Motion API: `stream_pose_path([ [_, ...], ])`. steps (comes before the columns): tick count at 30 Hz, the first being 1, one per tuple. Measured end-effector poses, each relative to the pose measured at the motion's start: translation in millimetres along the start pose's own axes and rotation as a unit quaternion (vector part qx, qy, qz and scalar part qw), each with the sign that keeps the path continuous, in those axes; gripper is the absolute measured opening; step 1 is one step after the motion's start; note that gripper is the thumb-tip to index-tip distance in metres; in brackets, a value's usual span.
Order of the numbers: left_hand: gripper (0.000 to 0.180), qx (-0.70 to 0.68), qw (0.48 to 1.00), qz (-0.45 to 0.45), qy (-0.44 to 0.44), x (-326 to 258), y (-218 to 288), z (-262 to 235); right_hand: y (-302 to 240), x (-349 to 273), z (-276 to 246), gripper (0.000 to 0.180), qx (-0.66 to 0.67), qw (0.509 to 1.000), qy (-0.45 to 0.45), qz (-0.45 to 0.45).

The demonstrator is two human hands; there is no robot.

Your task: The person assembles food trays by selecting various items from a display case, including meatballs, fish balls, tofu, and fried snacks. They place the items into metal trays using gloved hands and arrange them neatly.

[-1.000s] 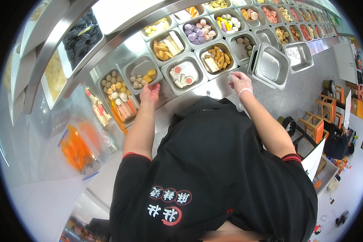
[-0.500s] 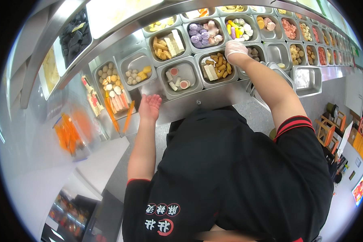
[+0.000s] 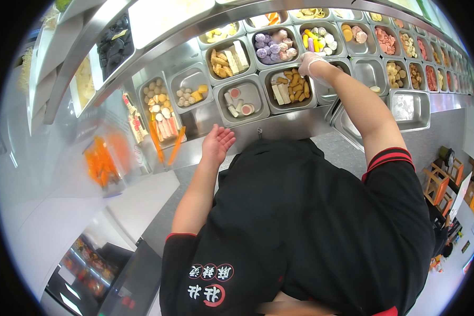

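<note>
Stainless-steel rectangular food pan [image 3: 329,87], upper centre: gloved right hand [image 3: 312,64] reaches in, grip unclear; its small pale morsels [image 3: 375,89] likely soft, light, slippery, best pinched gently; left hand [image 3: 217,144] rests open on the steel counter ledge [image 3: 279,126].

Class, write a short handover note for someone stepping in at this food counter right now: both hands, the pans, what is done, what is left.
Left hand: empty, fingers spread, resting on the steel counter edge.
Right hand: gloved, reaching over the pan of fried yellow pieces towards the pan of coloured pieces; whether it holds anything cannot be told.
Empty steel tray sits to the right.
Done: nothing visibly picked. Left: picking items, probably.
</note>
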State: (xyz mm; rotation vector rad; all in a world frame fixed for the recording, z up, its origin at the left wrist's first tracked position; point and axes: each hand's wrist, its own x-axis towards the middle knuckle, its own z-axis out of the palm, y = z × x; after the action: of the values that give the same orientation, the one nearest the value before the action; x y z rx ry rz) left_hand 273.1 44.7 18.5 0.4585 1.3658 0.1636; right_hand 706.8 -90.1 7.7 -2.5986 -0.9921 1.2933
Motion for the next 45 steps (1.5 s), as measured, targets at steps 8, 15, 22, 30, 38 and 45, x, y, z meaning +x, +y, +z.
stream_pose_path([
  [8, 0.040, 0.185, 0.972, -0.005, -0.146, -32, 13, 27, 2, -23, -21, 0.032, 0.004, 0.996, 0.078, -0.035],
  [15, 0.061, 0.202, 0.923, 0.024, -0.328, -74, 9, 62, -59, -117, -41, 0.026, 0.111, 0.988, 0.105, -0.008],
  [22, 0.062, 0.013, 0.890, 0.070, -0.451, -111, 11, 34, -133, -216, -14, 0.029, 0.182, 0.978, 0.098, 0.018],
  [30, 0.059, 0.063, 0.890, 0.084, -0.444, -113, 11, -15, -208, -285, 56, 0.047, -0.200, 0.844, 0.296, -0.400],
  [38, 0.060, 0.040, 0.871, 0.069, -0.485, -125, 21, -31, -232, -271, 70, 0.042, -0.178, 0.911, 0.115, -0.355],
  [45, 0.061, 0.041, 0.868, 0.062, -0.490, -122, 28, -40, -246, -275, 64, 0.047, -0.126, 0.925, 0.125, -0.335],
])
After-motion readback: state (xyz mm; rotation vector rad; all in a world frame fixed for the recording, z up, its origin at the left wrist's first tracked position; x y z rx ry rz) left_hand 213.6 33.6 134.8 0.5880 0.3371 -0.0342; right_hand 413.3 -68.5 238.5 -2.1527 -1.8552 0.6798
